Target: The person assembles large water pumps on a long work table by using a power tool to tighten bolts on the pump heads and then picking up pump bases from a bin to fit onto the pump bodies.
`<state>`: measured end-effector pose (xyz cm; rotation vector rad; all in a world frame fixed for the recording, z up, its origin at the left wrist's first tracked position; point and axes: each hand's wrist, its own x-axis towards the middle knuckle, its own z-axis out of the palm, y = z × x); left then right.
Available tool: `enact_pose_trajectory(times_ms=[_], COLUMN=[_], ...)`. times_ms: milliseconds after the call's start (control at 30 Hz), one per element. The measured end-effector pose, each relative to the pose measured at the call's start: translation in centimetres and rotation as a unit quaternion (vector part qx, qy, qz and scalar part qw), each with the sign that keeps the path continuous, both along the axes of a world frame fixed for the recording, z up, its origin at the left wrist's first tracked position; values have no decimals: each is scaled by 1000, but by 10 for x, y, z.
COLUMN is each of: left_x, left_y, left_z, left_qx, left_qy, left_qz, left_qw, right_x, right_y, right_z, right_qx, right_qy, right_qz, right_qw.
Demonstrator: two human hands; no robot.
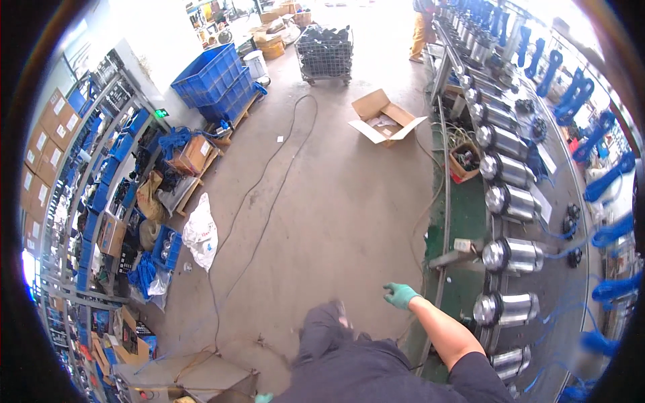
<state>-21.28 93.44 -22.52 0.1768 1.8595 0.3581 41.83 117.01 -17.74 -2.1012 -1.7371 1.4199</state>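
Note:
My right hand (401,295), in a green glove, hangs over the floor beside the workbench line with nothing visible in it. Its fingers are partly spread and point left. Of my left hand (263,398) only a sliver of green glove shows at the lower edge, so its fingers are hidden. Closest to my right arm is a row of shiny metal cylinders with black collars (514,255), lying on the line apart from my hand. Bundled blue cables (608,232) hang along the line's far side.
An open cardboard box (386,124) stands on the floor (336,195) ahead. Beyond it is a wire cage cart (324,57) with dark parts. Blue crates (218,80) and loaded shelves (101,181) line the left. A long cable (269,215) loops across the floor. Another person (421,30) stands far off.

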Motion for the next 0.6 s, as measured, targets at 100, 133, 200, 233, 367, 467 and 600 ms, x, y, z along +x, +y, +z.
enact_pose_trajectory(times_ms=[100, 133, 200, 233, 367, 467, 600], left_x=[38, 46, 55, 65, 91, 132, 220], left_y=[79, 106, 186, 228, 515, 757, 1004], left_z=[-35, -45, -62, -69, -103, -27, 69], left_qx=[-26, -29, -21, -20, 108, 284, 369], left_qy=[-31, -33, -34, -44, -56, 4, -49], left_qz=[-46, -56, -71, -85, -136, -179, -255], left_qw=[998, 997, 997, 995, 983, 942, 893], right_x=[73, 89, 121, 146, 237, 199, 195], right_y=[43, 60, 88, 79, 117, 251, 410], right_z=[-76, -81, -84, -92, -114, -63, -42], right_qx=[-73, -137, -197, -186, -240, -167, -176], right_qy=[-75, -71, -86, -140, -76, 3, 157], right_qz=[29, -16, -105, -165, -238, -267, -438], right_qw=[994, 988, 971, 959, 938, 949, 868])
